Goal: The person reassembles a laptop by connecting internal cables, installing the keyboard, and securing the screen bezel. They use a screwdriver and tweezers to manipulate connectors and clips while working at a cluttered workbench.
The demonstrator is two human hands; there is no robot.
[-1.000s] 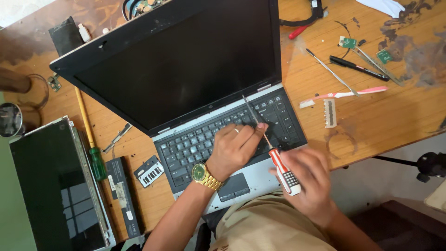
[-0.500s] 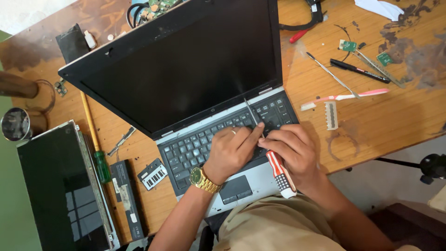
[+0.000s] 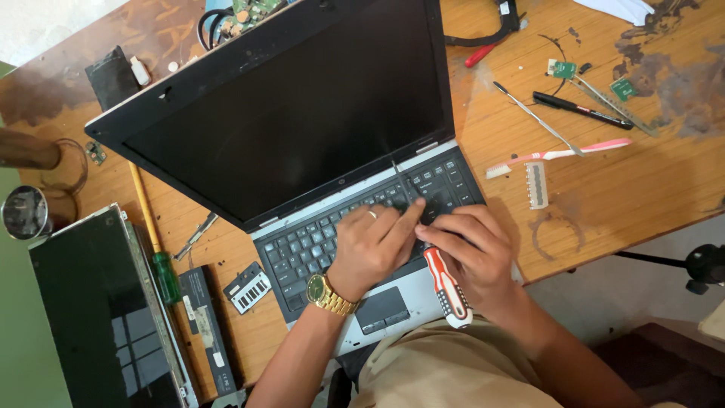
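An open black laptop (image 3: 287,128) with a dark screen stands on the wooden table (image 3: 642,181). My left hand (image 3: 370,245), with a gold watch on the wrist, rests on the keyboard (image 3: 317,234), its index finger pointing at keys on the right side. My right hand (image 3: 472,253) grips a screwdriver (image 3: 445,283) with a red and white handle. Its thin shaft slants up across the keys toward the hinge, where the tip lies near the keyboard's top edge.
A second dark screen panel (image 3: 98,317) lies at left, beside a green-handled screwdriver (image 3: 158,257), a black battery (image 3: 208,325) and a small keypad piece (image 3: 248,287). To the right lie a pink toothbrush (image 3: 566,155), tweezers (image 3: 536,121), a black pen (image 3: 581,109) and small green boards (image 3: 563,69).
My right hand moved up from the laptop's front corner onto the keyboard with the screwdriver. My left hand stayed on the keys and its index finger stretched out.
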